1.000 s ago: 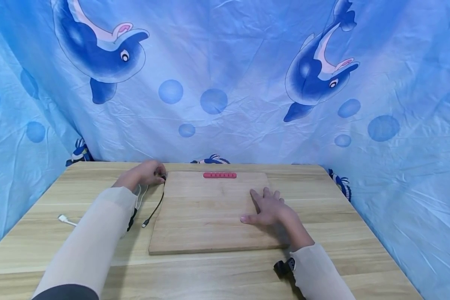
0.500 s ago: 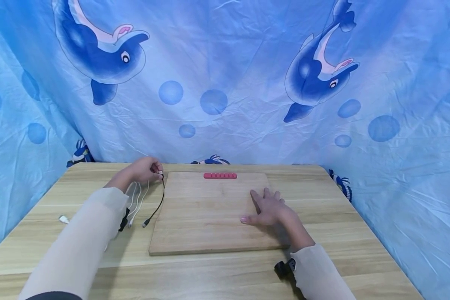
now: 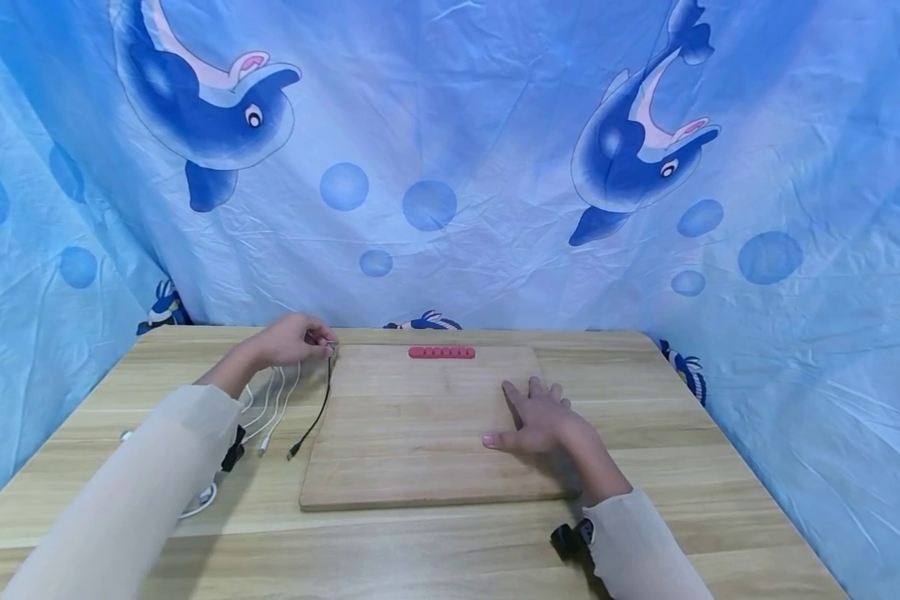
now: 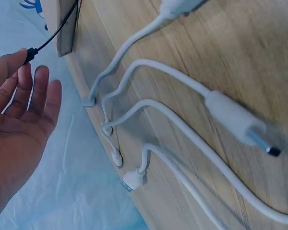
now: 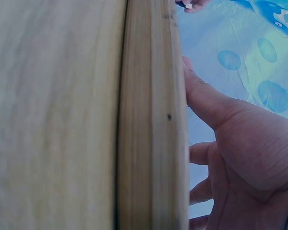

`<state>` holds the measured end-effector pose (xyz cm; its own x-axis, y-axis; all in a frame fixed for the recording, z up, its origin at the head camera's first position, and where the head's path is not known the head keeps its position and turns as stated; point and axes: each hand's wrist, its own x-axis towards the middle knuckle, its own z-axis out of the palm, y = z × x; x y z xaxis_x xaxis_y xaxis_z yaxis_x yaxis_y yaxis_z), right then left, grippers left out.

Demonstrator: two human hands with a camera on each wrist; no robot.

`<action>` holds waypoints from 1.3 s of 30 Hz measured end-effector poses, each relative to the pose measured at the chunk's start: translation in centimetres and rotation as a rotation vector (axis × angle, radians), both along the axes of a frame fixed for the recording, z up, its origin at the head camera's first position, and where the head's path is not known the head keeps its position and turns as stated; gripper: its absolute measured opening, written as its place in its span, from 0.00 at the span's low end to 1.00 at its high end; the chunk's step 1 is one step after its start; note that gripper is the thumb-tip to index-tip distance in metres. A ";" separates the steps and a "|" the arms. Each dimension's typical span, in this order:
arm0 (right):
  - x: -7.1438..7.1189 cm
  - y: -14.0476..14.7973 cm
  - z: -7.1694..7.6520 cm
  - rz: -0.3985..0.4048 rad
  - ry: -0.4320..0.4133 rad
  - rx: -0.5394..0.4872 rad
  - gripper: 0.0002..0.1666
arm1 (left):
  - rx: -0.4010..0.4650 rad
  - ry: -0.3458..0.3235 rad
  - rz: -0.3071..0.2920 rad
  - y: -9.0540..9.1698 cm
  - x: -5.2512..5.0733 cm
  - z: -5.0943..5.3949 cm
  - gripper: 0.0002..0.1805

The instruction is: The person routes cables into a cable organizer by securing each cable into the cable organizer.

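My left hand [image 3: 294,340] pinches the black plug [image 4: 30,55] of a thin black cable [image 3: 326,404] between thumb and forefinger, at the wooden board's far left corner. The cable's other end lies on the table beside the board's left edge. On the board's right part my right hand [image 3: 538,421] rests with fingers spread; in the right wrist view the hand [image 5: 249,158] is against the board [image 5: 156,124]. A red strip with several notches [image 3: 442,352] lies along the board's far edge.
Several white cables lie left of the board, one with a long white connector [image 4: 235,117] in the left wrist view. Part of a white cable [image 3: 202,500] shows by the left sleeve. Behind the table [image 3: 420,550] hangs a blue dolphin curtain [image 3: 480,275].
My left hand, holding the black plug, first moved slightly left, then back right to the board's corner. More of the white cables shows as the left forearm shifted left. The right hand has stayed still.
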<state>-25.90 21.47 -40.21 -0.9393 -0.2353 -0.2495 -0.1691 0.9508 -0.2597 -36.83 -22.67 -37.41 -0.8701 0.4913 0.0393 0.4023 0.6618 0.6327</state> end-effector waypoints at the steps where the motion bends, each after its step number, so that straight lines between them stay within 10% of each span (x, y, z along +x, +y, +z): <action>1: 0.0 0.0 0.0 0.001 0.000 -0.001 0.66 | 0.014 -0.003 -0.006 0.1 0.1 0.0 0.13; 19: 0.8 -0.4 1.2 0.010 -0.030 -0.012 0.61 | 0.078 -0.076 -0.079 2.2 2.1 2.8 0.12; 39: -1.1 -5.6 1.9 0.295 0.140 -0.169 0.42 | 0.063 0.024 -0.159 5.9 4.0 6.4 0.09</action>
<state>-27.00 15.84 -38.27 -0.8471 -0.5283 -0.0575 -0.4749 0.8013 -0.3639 -32.80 -16.72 -30.97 -0.7798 0.6188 0.0945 0.5145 0.5475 0.6600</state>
